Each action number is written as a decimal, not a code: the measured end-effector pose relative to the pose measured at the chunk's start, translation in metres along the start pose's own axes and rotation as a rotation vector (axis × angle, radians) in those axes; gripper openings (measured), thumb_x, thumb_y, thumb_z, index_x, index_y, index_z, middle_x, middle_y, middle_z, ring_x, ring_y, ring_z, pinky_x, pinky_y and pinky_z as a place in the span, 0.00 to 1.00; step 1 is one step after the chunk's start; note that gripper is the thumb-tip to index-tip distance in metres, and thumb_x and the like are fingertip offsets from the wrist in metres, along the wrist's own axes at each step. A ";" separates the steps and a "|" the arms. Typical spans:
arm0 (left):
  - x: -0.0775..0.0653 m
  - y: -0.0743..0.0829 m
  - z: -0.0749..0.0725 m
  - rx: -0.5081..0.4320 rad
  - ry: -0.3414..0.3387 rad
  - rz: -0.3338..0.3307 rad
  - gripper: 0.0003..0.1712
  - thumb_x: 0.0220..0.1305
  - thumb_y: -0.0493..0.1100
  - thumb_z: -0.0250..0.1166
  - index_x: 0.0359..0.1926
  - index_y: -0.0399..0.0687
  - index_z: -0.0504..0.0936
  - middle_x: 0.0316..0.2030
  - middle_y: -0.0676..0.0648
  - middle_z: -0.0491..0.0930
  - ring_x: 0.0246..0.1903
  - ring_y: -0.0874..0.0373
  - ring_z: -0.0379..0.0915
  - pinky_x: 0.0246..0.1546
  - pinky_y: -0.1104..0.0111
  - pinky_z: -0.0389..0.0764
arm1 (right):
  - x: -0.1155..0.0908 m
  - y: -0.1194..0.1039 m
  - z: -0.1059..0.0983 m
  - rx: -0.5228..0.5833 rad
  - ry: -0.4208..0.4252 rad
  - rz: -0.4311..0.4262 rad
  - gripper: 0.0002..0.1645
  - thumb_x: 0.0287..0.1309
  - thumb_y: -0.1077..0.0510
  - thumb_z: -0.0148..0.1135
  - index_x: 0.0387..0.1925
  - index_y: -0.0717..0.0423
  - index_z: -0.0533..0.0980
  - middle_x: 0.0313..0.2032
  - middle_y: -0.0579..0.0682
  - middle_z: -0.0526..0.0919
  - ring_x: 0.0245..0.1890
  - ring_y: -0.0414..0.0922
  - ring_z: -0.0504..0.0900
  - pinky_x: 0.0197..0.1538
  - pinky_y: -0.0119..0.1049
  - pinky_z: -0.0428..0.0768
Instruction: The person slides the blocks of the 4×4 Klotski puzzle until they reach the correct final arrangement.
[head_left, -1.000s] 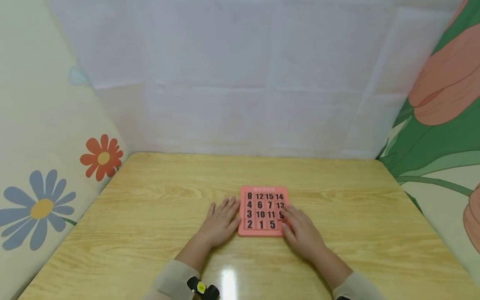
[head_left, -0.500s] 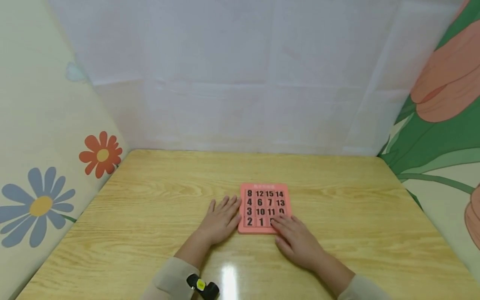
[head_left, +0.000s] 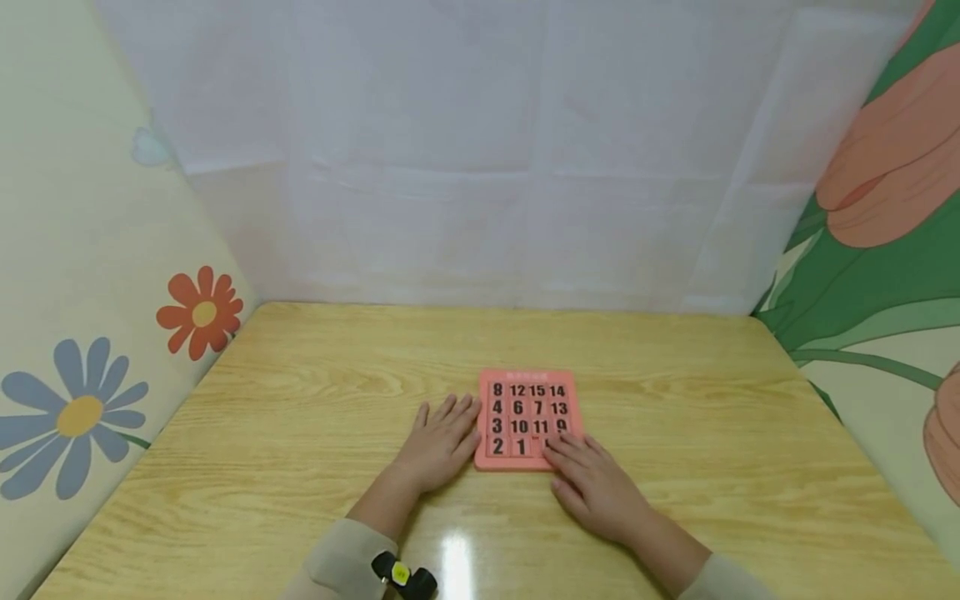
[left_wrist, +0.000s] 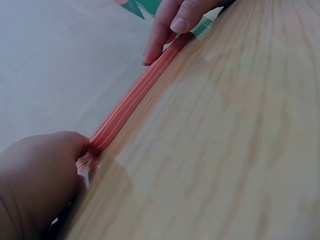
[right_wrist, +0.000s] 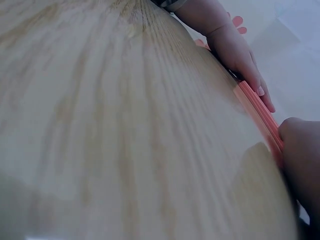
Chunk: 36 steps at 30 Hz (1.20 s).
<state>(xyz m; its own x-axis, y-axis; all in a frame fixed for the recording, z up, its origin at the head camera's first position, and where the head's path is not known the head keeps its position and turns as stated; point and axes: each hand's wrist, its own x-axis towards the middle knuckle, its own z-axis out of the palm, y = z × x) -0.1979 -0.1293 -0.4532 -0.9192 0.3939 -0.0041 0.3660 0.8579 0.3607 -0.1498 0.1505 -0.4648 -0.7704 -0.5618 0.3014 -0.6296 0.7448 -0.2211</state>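
Observation:
A pink sliding number puzzle (head_left: 528,417) lies flat on the wooden table, its black-numbered tiles facing up. My left hand (head_left: 438,446) rests along its left side with fingers extended, steadying touch at the edge. From the lower right, my right hand (head_left: 602,487) reaches over the board, fingers fairly straight, fingertips on the 5 tile (head_left: 548,444) in the bottom row. That tile is partly covered by the fingers, and a gap shows between it and the 1 tile. In the left wrist view, the puzzle's ridged side (left_wrist: 122,112) runs between both hands.
The wooden table (head_left: 360,358) extends around the puzzle on all sides. A white cloth (head_left: 420,167) hangs behind it. Flower-patterned panels (head_left: 60,250) stand at left and right. A black strap with a yellow-faced device (head_left: 402,573) is on the left wrist.
My right hand has moved from the puzzle's right edge to the bottom row. The 5 tile has slid right, leaving a gap on its left. My left hand stays in place.

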 end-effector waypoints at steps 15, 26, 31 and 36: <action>-0.001 0.003 -0.001 0.004 0.005 -0.012 0.33 0.77 0.56 0.42 0.76 0.50 0.56 0.76 0.46 0.52 0.77 0.44 0.42 0.75 0.43 0.36 | -0.009 0.009 -0.004 0.013 0.007 0.062 0.25 0.66 0.50 0.57 0.62 0.52 0.75 0.65 0.50 0.76 0.69 0.51 0.69 0.73 0.53 0.59; 0.000 0.002 -0.001 0.018 0.012 -0.010 0.32 0.77 0.56 0.42 0.76 0.49 0.57 0.76 0.45 0.53 0.77 0.44 0.43 0.75 0.42 0.36 | -0.008 0.008 -0.004 0.023 0.030 0.074 0.25 0.65 0.50 0.58 0.61 0.52 0.76 0.64 0.49 0.76 0.69 0.51 0.70 0.73 0.52 0.60; 0.000 0.002 -0.001 0.015 0.013 -0.010 0.32 0.77 0.55 0.42 0.76 0.49 0.56 0.76 0.45 0.53 0.77 0.44 0.42 0.75 0.42 0.36 | 0.001 0.000 -0.003 0.021 0.016 0.048 0.26 0.65 0.49 0.57 0.62 0.53 0.75 0.65 0.50 0.76 0.69 0.50 0.70 0.73 0.52 0.60; 0.000 0.002 -0.001 0.004 0.001 -0.010 0.32 0.77 0.56 0.42 0.76 0.50 0.56 0.77 0.46 0.52 0.77 0.44 0.41 0.76 0.43 0.35 | 0.011 -0.011 0.000 0.038 -0.022 0.019 0.27 0.66 0.48 0.55 0.64 0.52 0.74 0.66 0.49 0.74 0.70 0.50 0.68 0.74 0.53 0.59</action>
<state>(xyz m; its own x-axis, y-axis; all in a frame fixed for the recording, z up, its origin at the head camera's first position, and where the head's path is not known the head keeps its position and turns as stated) -0.1968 -0.1280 -0.4510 -0.9229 0.3851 -0.0065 0.3576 0.8631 0.3565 -0.1513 0.1365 -0.4592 -0.7839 -0.5557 0.2768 -0.6180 0.7412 -0.2623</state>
